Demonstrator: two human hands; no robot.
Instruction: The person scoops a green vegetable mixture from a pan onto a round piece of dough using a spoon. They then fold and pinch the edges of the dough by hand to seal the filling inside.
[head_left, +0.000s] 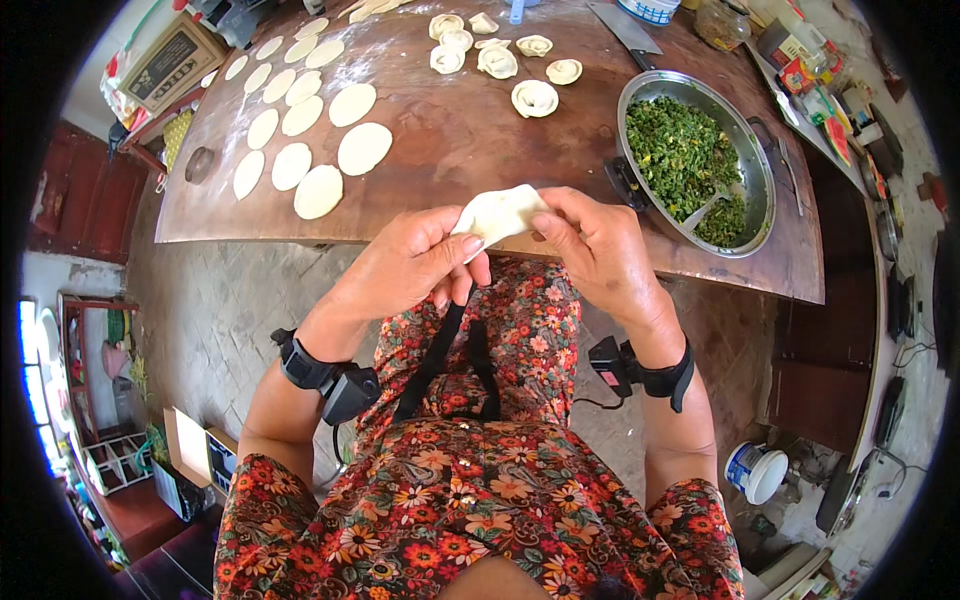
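Observation:
A folded dumpling (501, 215) of pale dough is held between both hands, just over the near edge of the wooden table. My left hand (416, 259) grips its left end, thumb on top and fingers curled beneath. At the other end, my right hand (600, 244) pinches the dough between thumb and fingers. Whether filling lies inside the fold cannot be seen. To the right stands a steel pan (763, 214) of chopped green filling (679, 142), a spoon (703, 211) resting in it. Several round dough wrappers (365, 148) lie flat at the left.
Several shaped dumplings (535, 98) sit toward the far side of the wooden table (480, 146). A cleaver (624, 30) lies behind the pan, near a glass jar (721, 24). A small dark ring (199, 165) is at the table's left. On the floor at right lies a white bucket (757, 472).

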